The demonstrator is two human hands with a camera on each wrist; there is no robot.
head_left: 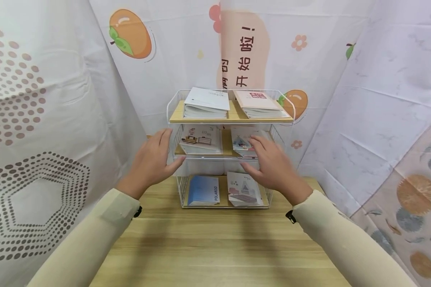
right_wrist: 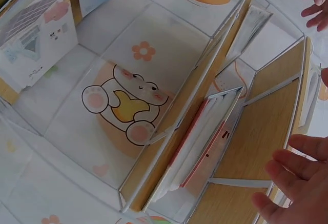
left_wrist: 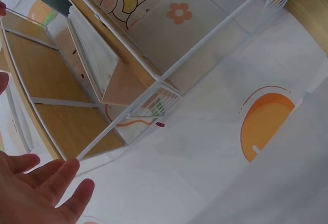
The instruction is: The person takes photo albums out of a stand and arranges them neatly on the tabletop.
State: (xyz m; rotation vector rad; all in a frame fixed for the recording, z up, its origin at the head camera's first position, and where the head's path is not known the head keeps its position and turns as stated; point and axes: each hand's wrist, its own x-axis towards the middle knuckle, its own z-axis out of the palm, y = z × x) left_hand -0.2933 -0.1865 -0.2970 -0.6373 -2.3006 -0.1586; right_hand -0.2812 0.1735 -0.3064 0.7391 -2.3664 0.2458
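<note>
Cloth walls [head_left: 186, 52]: white with printed fruit and flowers, at the back and both sides of the frame
Tabletop [head_left: 215, 243]: yellow wood, across the bottom middle
Rack [head_left: 215, 121]: white wire with three wood shelves, standing on the tabletop in the middle of the frame, two books on each shelf
Sleeves [head_left: 89, 235]: pale, coming in from the lower left and lower right
Left hand [head_left: 154, 159]: wide open, thumb out, holding nothing, by the rack's left side; I cannot tell if it touches
Right hand [head_left: 273, 165]: open too, thumb apart, holding nothing, in front of the rack's right side; I cannot tell if it touches
Top books: white one [head_left: 206, 103] left, pink one [head_left: 260, 104] right
Middle books: sofa one [head_left: 201, 139] left, tent one [head_left: 241, 143] right, partly behind the right hand
Bottom books: blue one [head_left: 204, 190] left, pale one [head_left: 244, 189] right
Black bands [head_left: 138, 211]: one at each wrist
</note>
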